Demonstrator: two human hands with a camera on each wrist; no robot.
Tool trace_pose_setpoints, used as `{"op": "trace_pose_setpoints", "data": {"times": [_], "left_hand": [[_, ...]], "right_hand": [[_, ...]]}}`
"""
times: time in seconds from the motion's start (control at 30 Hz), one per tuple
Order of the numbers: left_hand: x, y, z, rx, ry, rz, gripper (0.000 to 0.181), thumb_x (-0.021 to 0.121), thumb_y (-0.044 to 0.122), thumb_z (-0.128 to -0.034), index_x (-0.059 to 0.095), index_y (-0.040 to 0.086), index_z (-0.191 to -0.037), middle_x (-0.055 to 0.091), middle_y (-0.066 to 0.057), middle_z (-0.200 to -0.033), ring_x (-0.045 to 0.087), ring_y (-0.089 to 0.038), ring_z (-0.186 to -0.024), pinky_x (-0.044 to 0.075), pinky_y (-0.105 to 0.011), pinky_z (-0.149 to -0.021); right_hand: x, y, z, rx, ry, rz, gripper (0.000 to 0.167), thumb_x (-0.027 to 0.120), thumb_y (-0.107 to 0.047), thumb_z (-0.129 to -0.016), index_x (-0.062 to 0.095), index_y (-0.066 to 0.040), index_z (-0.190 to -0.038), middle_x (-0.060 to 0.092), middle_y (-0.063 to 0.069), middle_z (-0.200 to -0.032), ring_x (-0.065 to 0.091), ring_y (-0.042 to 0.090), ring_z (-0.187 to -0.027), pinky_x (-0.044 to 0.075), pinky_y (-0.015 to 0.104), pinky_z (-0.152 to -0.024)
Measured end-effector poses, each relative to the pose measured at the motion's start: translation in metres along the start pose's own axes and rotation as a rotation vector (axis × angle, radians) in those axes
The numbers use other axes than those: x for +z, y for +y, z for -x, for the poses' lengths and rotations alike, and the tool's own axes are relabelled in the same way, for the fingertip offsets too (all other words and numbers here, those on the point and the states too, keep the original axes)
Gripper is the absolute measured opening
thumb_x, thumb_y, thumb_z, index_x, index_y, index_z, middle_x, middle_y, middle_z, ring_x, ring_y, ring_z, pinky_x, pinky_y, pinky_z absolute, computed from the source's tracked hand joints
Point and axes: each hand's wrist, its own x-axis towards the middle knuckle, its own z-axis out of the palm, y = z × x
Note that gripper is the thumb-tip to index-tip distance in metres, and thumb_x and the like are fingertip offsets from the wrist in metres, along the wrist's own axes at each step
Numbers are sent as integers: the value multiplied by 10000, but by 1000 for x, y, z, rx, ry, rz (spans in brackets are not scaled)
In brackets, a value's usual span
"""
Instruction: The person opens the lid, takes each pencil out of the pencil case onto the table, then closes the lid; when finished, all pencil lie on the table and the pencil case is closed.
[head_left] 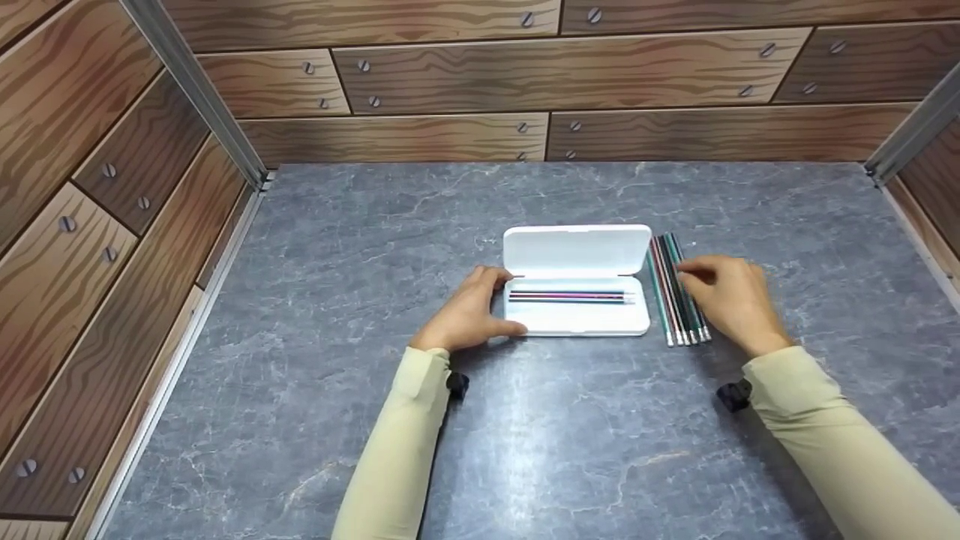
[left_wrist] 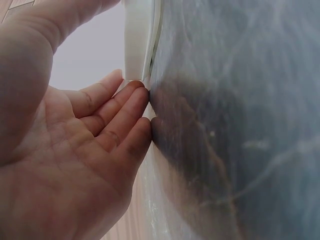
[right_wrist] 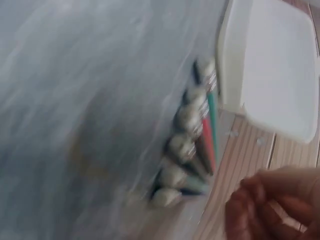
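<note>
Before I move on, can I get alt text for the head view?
A person's left hand holds the left end of an open white case with pencils inside; the right hand is at loose pencils right of the case, on a gray table.

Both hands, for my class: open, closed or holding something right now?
Left hand: holding the white case by its left end.
Right hand: at the loose pencils; whether it grips one cannot be told.

from here i'm looking into a walled work booth (head_left: 934,165), whether in a lab or elsewhere i can't tell: far wall (head_left: 540,82) and left wall (head_left: 97,217) printed with planks (head_left: 442,79) and screws (head_left: 363,66), metal posts (head_left: 205,97) in the far corners, a marbled grey tabletop (head_left: 360,277) between.
</note>
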Motion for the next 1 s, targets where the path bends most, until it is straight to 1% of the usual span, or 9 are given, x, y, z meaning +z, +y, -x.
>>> {"op": "trace_pose_setpoints", "data": {"times": [0.07, 0.13, 0.2, 0.23, 0.33, 0.4, 0.47, 0.63, 1.0], "left_hand": [[0, 0, 0, -6, 0, 0, 801, 972, 288, -900, 548, 84, -1549, 558, -125, -1547, 544, -296, -1469, 422, -464, -1317], [0, 0, 1, -12, -1, 4, 802, 971, 289, -901, 548, 85, -1550, 557, -124, -1549, 542, -296, -1474, 420, -463, -1320], [1, 0, 1, -15, -5, 7, 802, 969, 292, -903, 546, 86, -1553, 553, -123, -1554, 539, -295, -1481, 419, -462, -1324], [1, 0, 1, -16, -6, 9, 802, 968, 295, -904, 546, 85, -1552, 552, -123, -1555, 538, -294, -1483, 419, -460, -1325], [3, 0, 1, -18, -9, 9, 800, 969, 295, -903, 549, 83, -1550, 554, -120, -1555, 539, -290, -1485, 418, -455, -1327], [4, 1, 0, -16, -10, 5, 800, 971, 297, -900, 551, 82, -1547, 556, -120, -1553, 540, -289, -1485, 417, -453, -1329], [4, 1, -1, -13, -10, 0, 797, 971, 296, -900, 554, 85, -1545, 560, -118, -1551, 541, -288, -1485, 415, -451, -1330], [3, 2, -1, -7, -4, -9, 791, 973, 293, -896, 558, 86, -1537, 567, -117, -1543, 541, -287, -1481, 416, -449, -1328], [0, 0, 0, 2, -1, -9, 796, 965, 286, -906, 549, 74, -1550, 555, -127, -1562, 524, -292, -1503, 405, -449, -1337]], "right_hand": [[7, -11, -3, -75, -31, -48, 212, 788, -63, -1015, 842, -5, -1211, 829, 248, -1204, 783, 456, -1110, 610, 412, -976], [14, -22, -7, -124, -110, -108, 213, 802, -42, -1002, 845, -15, -1209, 836, 225, -1202, 788, 403, -1088, 589, 232, -927], [22, -30, -10, -155, -200, -150, 220, 808, -32, -997, 845, -22, -1214, 843, 199, -1194, 788, 354, -1075, 542, 121, -885], [26, -32, -11, -172, -242, -164, 224, 807, -25, -998, 842, -15, -1219, 846, 194, -1185, 792, 346, -1069, 563, 118, -888], [36, -36, -15, -264, -302, -132, 223, 799, 10, -991, 838, 6, -1210, 850, 185, -1159, 809, 353, -1043, 666, 315, -926], [42, -36, -17, -346, -302, -69, 230, 800, 44, -973, 839, 18, -1198, 850, 186, -1136, 816, 368, -1035, 676, 461, -947], [46, -36, -18, -417, -293, 1, 237, 804, 66, -957, 840, 26, -1188, 848, 194, -1125, 816, 388, -1038, 662, 550, -950], [50, -37, -19, -490, -302, 119, 228, 792, 71, -965, 840, 27, -1183, 838, 210, -1123, 804, 423, -1077, 650, 582, -963], [51, -49, -28, -580, -371, 159, 186, 756, 114, -939, 823, 54, -1102, 796, 208, -1034, 777, 387, -992, 652, 555, -931]]}}
